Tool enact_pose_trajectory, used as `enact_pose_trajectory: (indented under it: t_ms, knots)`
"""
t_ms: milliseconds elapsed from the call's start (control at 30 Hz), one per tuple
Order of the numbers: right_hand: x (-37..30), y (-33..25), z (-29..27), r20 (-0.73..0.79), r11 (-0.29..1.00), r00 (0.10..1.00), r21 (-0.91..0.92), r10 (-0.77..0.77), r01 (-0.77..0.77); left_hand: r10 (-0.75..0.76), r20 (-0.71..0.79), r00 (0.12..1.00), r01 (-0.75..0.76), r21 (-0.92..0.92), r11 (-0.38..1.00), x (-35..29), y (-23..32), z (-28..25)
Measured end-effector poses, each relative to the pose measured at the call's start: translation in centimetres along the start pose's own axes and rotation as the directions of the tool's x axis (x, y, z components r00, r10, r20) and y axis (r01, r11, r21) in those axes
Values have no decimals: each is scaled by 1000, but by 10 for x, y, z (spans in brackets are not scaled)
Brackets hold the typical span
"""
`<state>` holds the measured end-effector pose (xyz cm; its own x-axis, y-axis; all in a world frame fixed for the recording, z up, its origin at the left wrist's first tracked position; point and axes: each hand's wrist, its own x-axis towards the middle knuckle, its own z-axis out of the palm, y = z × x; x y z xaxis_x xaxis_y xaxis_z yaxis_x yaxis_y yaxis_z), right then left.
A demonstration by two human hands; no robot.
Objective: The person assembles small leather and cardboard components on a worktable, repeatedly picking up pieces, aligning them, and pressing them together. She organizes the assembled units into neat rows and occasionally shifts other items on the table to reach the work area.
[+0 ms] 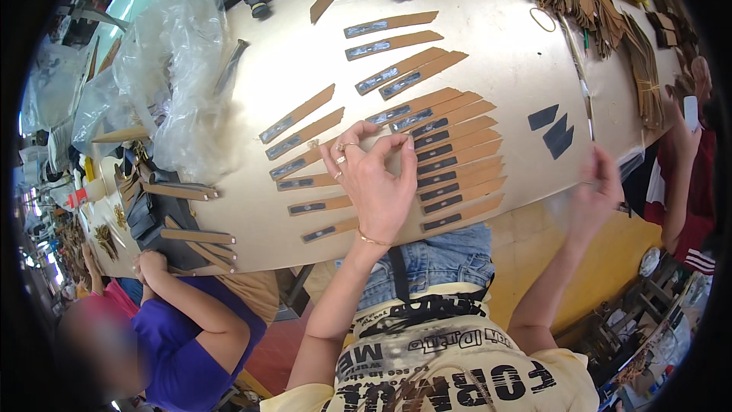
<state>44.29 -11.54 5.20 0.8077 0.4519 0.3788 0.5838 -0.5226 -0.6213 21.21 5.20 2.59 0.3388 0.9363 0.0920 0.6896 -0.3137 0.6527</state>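
Left hand [377,183] over brown strips [473,140] on tabletop [286,53]: fingers curled, can't tell if pinching. Right hand [600,183] blurred, fingers unclear. Best likely: keep strips flat, fingers off dark patches [442,223].

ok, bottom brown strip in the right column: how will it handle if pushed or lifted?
The brown strip looks thin and narrow, so probably light. Lying flat, it should slide rather than roll. The dark patch likely makes its left end stiffer.
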Motion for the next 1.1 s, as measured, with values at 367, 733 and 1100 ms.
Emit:
enact_pose_trajectory:
  t_ms: [367, 733, 1100]
  knots:
    - [-31, -132, 78, 582, 952, 755, 228, -302, 205, 42, -23, 999, -45, -169, 985, -4, 8, -3]
    - [-25, -130, 77, 589, 933, 732, 128, -344, 336, 75, -35, 997, -79, -126, 989, 1, 19, -6]
    - [-21, -119, 80, 580, 957, 762, 166, -289, 237, 14, 4, 1000, -13, -153, 988, 1, 15, -6]
